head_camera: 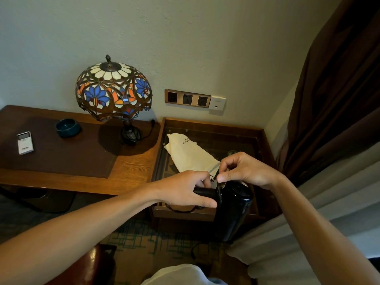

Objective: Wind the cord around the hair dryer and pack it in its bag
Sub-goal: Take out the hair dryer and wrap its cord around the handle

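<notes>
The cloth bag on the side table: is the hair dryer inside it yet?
Not yet. The cream bag lies flat on the side table, while both hands hold the black hair dryer in front of it.

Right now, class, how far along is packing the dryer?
Done: a few cord turns sit on the dryer. In hand: left hand grips the handle, right hand pinches cord. Left: a loop hangs loose below; the bag lies flat, unfilled.

The left hand point(185, 189) covers most of the hair dryer point(234, 210) handle. Small print on the cloth bag point(191, 155) is unreadable. Part of the cord point(219, 194) disappears behind the fingers.
</notes>
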